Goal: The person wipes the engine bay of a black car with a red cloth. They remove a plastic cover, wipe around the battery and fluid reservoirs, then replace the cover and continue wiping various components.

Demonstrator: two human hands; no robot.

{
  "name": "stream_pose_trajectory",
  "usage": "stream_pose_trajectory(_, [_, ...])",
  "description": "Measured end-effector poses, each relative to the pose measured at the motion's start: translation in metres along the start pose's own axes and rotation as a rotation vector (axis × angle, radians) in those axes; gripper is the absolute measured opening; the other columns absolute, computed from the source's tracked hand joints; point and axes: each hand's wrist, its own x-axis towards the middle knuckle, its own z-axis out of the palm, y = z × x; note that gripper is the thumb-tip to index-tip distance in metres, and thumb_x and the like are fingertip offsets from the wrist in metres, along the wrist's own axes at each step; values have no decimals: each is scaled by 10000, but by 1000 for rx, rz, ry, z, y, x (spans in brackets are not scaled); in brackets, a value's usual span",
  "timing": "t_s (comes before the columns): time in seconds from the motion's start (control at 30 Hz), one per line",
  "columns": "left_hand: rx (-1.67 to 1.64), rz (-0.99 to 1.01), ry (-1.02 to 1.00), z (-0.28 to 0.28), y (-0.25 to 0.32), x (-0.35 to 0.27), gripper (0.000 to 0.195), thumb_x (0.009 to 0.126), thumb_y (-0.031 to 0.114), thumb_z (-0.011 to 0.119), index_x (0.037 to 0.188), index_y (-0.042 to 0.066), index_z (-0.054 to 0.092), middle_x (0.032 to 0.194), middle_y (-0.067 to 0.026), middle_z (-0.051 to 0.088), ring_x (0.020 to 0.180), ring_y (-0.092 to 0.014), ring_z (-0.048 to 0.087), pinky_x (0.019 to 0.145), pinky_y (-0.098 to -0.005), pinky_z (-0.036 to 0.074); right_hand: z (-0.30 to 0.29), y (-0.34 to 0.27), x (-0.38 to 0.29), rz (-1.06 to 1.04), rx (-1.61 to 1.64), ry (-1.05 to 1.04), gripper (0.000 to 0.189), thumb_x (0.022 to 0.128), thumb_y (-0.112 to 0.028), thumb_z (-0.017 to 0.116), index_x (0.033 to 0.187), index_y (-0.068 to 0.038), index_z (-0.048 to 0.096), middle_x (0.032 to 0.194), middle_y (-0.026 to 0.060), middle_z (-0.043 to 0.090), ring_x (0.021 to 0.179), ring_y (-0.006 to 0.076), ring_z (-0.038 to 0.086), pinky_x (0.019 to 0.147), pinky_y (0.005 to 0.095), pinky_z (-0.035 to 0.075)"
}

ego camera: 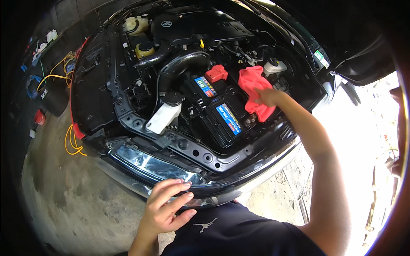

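My right hand [269, 97] is on a crumpled red cloth [253, 80], its fingers pressed into the folds, beside a black car battery [225, 120] with blue labels. A red plastic terminal cover [217, 73] is at the battery's far edge. My left hand [169, 206] holds nothing; its fingers are spread and bent near the headlight [150, 164] and front bumper, in front of my dark shirt. A white reservoir with a black cap [165, 116] stands left of the battery.
A ribbed black air intake hose [165, 73] curves behind the battery. Farther back are the engine cover [198, 27], a yellow dipstick handle [201, 43] and a brake fluid reservoir [274, 67]. Orange hose [72, 144], a black bucket [53, 99] and a red container [39, 117] are at the left.
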Motion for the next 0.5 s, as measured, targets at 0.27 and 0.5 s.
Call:
stream_pose_trajectory(0.27, [85,-111,9,-6,8,2,400,785,125,877,1155,22,764,1246,-162,724,1159,-371,675,969,-462,600,-73,17,-198,88,288,632,362,792,-154,733,1126,-32,794,1199,178,738,1137,379,685,993,477,548])
stream_pose_trajectory(0.5, [28,-100,56,-37,-18,4,337,869,126,823,1168,0,731,1262,-176,695,1224,-369,628,969,-488,642,60,1,-193,387,17,837,349,902,-249,748,1191,-64,810,1442,183,649,1450,439,480,1197,503,438])
